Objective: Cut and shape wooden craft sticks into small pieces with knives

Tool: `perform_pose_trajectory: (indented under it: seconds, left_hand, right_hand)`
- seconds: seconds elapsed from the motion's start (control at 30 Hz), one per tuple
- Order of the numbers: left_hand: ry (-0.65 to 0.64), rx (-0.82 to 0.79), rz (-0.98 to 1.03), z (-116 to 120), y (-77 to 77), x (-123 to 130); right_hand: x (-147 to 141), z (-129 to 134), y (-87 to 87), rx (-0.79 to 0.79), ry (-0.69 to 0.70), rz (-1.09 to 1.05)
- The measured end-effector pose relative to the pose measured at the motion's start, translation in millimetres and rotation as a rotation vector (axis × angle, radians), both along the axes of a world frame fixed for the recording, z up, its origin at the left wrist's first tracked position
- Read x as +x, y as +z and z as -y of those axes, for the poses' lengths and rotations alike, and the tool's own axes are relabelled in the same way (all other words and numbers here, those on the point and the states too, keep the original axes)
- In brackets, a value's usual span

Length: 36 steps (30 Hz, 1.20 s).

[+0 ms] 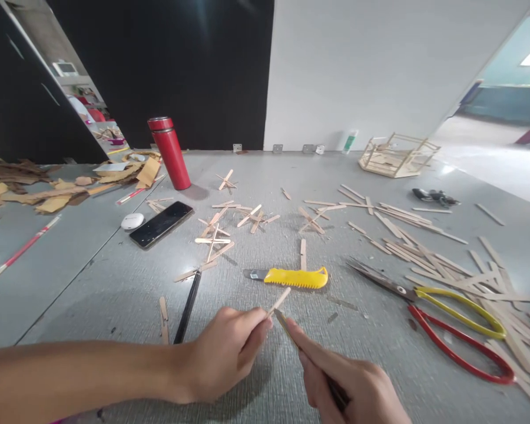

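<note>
My left hand [229, 353] is closed, pinching a short wooden craft stick [281, 299] that juts forward from between thumb and fingertips. In my right hand [357, 386] is a knife [283, 323] with a narrow metal blade and a dark handle, largely covered by my fingers. Its tip is right beside the stick, near my left fingertips; whether it touches the wood I cannot tell. Just beyond both hands lies a yellow utility knife [295, 277] with its blade out. A black pen-like tool [189, 306] rests left of my left hand.
Scissors [406, 292] with red and yellow handles lie at right, beside scattered craft sticks [424, 256]. Small crossed-stick pieces [256, 218], a phone [161, 225], white earbud case [132, 221] and red flask [170, 154] stand or lie farther back. A stick frame [395, 158] sits back right.
</note>
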<state>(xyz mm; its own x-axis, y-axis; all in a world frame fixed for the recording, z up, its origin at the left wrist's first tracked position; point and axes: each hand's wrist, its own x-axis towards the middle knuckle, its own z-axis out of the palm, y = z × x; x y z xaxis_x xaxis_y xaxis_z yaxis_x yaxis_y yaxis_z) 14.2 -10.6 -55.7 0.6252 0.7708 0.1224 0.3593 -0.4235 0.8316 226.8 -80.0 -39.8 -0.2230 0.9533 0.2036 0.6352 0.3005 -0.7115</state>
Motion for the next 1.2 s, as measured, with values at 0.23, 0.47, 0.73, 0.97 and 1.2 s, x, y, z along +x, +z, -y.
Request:
perform_pose_trajectory:
  seconds: [0.23,0.47,0.73,0.97,1.2]
  left_hand:
    - [0.046,0.003,-0.042,-2,6.7,3]
    - [0.042,0.018,-0.046,-4,4.0,2]
    - [0.043,0.026,-0.062,-3,3.3,2]
    - [0.102,-0.007,-0.078,-5,4.2,5]
    - [0.05,0.011,-0.056,-5,6.4,3]
  right_hand:
    - [-9,-6,16.2,-0.202,-0.038,-0.095]
    - [-9,-12,25.7,-0.371,-0.053,-0.202]
    - [-11,-14,30.9,-0.578,-0.172,-0.412]
    - [-16,-10,4.4,-0.294,-0.04,-0.212]
    - [-12,-20,21.0,-0.647,-0.119,-0.48]
